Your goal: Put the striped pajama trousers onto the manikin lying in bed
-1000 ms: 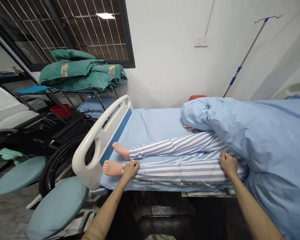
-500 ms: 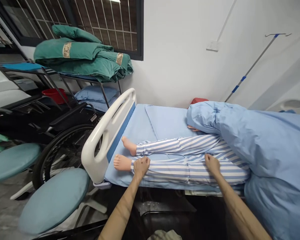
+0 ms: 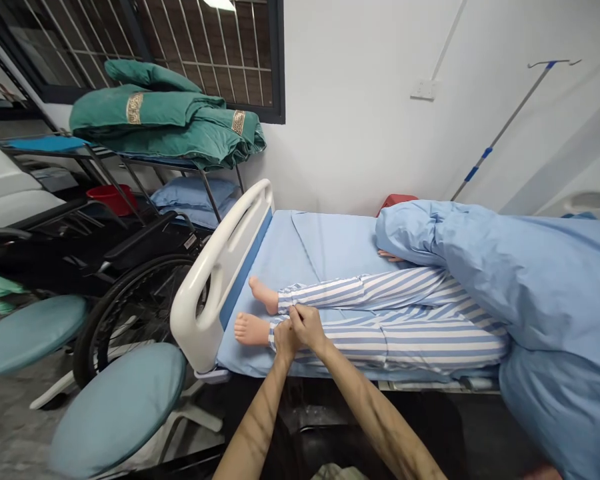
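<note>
My left hand (image 3: 286, 339) is closed and rests on the blue-and-white striped trousers (image 3: 415, 343), low on the near leg, just above the ankle. Right against it, my right hand (image 3: 307, 327) is closed too, its knuckles by the left thumb. Whether either fist pinches cloth is hidden. The trousers are on a figure lying on the bed, with smooth, doll-like feet. The near bare foot (image 3: 251, 329) points towards the footboard, and the far foot (image 3: 264, 295) lies just beyond it. A blue quilt (image 3: 525, 273) covers the upper body, with some fingers (image 3: 390, 256) showing at its edge.
The white footboard (image 3: 197, 317) closes the bed's left end. Beside it stand a wheelchair (image 3: 130, 313) and a round stool (image 3: 123, 407). Folded green bedding (image 3: 170, 120) lies on a rack under the window. A drip stand (image 3: 500, 137) rises behind the quilt.
My right hand has moved left along the leg, from the thigh to beside my left hand. The left hand stays near the ankle. The view has shifted slightly.
</note>
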The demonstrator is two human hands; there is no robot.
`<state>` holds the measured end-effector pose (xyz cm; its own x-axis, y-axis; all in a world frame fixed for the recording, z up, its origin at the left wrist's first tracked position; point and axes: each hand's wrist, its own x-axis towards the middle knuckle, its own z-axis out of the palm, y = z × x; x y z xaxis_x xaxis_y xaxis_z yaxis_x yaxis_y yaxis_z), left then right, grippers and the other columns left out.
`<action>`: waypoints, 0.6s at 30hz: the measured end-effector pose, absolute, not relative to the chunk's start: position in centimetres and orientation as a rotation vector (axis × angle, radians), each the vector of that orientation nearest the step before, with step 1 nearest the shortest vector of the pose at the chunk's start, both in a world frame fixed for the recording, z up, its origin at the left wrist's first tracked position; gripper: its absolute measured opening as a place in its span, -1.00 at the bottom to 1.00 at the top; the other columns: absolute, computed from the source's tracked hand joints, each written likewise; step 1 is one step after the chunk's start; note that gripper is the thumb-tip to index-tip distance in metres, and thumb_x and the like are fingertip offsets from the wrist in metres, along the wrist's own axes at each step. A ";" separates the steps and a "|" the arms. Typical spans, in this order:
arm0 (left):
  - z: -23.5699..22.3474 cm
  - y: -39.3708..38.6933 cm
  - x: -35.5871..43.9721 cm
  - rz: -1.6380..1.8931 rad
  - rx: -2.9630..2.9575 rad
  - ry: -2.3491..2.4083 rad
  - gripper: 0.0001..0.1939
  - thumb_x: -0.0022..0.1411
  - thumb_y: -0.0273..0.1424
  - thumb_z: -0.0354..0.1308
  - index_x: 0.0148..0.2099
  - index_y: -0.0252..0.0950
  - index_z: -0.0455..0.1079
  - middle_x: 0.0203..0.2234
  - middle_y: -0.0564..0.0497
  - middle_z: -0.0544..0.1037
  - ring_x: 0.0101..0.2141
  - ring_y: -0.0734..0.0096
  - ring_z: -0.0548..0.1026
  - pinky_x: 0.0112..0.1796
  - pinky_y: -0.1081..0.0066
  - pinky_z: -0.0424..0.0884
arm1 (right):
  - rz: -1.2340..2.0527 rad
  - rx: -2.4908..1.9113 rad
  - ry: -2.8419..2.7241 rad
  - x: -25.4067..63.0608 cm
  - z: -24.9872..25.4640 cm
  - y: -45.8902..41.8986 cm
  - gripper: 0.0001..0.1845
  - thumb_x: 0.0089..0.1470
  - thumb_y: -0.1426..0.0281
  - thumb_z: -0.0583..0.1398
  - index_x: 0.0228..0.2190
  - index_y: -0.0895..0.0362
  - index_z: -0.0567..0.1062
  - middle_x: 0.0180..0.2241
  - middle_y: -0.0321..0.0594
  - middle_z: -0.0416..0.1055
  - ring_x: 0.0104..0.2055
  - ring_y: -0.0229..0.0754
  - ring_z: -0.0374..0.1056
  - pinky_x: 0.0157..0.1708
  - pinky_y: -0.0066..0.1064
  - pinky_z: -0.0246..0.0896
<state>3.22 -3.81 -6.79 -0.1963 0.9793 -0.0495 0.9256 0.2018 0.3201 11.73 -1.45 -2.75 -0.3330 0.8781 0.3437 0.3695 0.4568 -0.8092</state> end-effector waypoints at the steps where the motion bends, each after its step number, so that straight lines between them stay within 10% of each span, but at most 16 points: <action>1: -6.8 -3.8 3.2 0.326 1.817 2.234 -0.72 0.39 -0.47 0.01 -0.13 -0.37 0.58 -0.29 -0.27 0.66 -0.25 0.14 0.61 -0.26 0.37 0.32 | 0.816 -1.059 -1.853 11.8 -3.5 -1.4 -0.37 0.30 -0.06 -0.05 -0.65 0.08 0.12 -0.69 -0.29 0.21 -0.57 -0.21 0.11 -0.44 -0.39 -0.13; 18: -7.6 -4.1 3.3 0.410 1.794 2.267 -0.63 0.42 -0.48 -0.07 -0.06 -0.32 0.59 -0.21 -0.26 0.67 -0.19 0.12 0.61 -0.21 0.34 0.29 | 0.858 -1.311 -1.788 12.7 -8.8 -0.8 -0.48 0.24 0.09 0.02 -0.67 0.07 0.22 -0.63 -0.26 0.42 -0.50 -0.15 0.29 -0.42 -0.38 -0.13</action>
<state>3.35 -4.11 -7.64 -0.2299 0.9732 -0.0003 0.9115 0.2154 0.3503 12.74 -0.81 -8.78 -0.1986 0.9639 0.1776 0.4645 0.2521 -0.8489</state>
